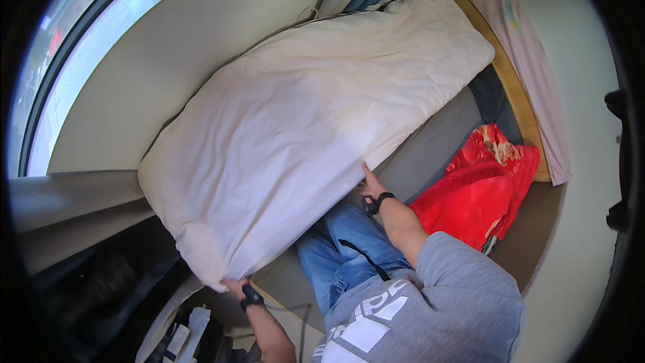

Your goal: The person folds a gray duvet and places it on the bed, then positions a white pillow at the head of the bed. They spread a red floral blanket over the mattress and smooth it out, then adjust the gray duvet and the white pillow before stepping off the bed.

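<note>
A thick white duvet (297, 116), wrinkled on top, lies lengthwise over the bed and along the wall. My left hand (235, 286) grips its near left corner, where the cloth is drawn into folds. Farther along the near edge, my right hand (370, 182) holds the duvet with the thumb on top; its fingers are mostly hidden below the fabric. Dark bands with small devices circle both wrists. Grey bedding (428, 143) shows between the duvet and a bunched red floral blanket (473, 186) to the right of my right arm.
A wooden headboard (504, 68) with a pale pink cloth (529, 50) over it borders the far right. Grey curtain fabric (75, 201) hangs at the left, below a window (65, 50). White packages (194, 330) sit among dark items at lower left.
</note>
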A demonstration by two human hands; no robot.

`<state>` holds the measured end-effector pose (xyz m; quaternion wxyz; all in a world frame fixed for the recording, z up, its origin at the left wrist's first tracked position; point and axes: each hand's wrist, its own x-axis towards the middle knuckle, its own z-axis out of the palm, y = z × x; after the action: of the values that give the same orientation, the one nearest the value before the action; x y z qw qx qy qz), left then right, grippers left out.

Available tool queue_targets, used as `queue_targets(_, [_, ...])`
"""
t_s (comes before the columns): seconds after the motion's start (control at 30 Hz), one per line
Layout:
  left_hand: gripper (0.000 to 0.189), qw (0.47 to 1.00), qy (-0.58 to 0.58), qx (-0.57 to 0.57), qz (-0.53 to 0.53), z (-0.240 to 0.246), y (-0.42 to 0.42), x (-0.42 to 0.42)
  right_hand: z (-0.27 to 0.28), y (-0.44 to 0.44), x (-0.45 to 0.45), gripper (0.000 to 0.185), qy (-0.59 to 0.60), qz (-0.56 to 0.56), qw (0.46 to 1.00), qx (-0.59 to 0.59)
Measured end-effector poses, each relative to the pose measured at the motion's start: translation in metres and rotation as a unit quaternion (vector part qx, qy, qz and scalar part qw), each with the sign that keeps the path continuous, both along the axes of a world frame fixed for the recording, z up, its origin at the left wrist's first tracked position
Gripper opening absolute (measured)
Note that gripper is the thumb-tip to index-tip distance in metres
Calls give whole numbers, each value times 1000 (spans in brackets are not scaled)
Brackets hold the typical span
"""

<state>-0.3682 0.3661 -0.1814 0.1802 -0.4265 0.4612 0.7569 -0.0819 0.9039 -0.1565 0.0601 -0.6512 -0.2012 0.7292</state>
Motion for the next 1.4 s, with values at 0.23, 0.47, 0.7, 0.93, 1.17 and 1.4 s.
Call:
queue_targets(0.23, [83,979,-120,-160,29,29,-8,32,20,-36,-21,48,49,-271,948,161])
queue_targets(0.47, [44,955,-172,-61,-233,0,-17,21,-3,-41,66,39,-173,280,943,51])
queue_targets(0.7, [47,744,-176,-574,-293,42,55,54,-20,-1,92,55,-60,114,984,121])
queue_targets(0.93, [60,455,214,-723,-474,68,244,76,-36,87,158,75,20,22,992,124])
queue_targets(1.17, [55,385,493,-615,-480,83,527,56,-38,152,208,75,58,19,990,127])
queue_targets(1.4, [61,280,611,-528,-519,141,767,5,-19,198,194,79,57,-126,984,109])
